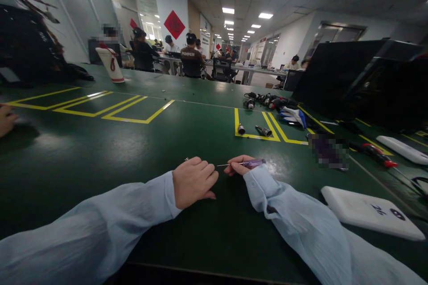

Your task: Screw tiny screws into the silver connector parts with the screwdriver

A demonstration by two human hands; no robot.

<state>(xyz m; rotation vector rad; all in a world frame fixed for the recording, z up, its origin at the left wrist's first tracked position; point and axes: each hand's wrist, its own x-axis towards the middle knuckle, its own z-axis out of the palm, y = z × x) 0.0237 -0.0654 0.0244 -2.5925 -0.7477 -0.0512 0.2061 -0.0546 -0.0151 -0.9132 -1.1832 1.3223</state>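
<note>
While the right hand rests on the green table, its fingers are closed around a small purple-handled screwdriver. They pinch it where the handle meets the thin metal shaft. The clear purple handle sticks out past the fingers to the right, and the shaft sticks out to the left. The left hand lies just beside it with its fingers curled into a loose fist. A small silver piece shows at the far edge of its knuckles, but I cannot tell whether the fist grips it.

A seated person's dark shirt across the room reads "PUMPKIN". The white flat case to the right carries dark marks that I cannot read for certain. A red diamond sign hangs on the far pillar, its character too small to read.

The screwdriver's long axis runs nearly level from side to side. Its tip points left at the left hand's fingers and stops just short of them.
</note>
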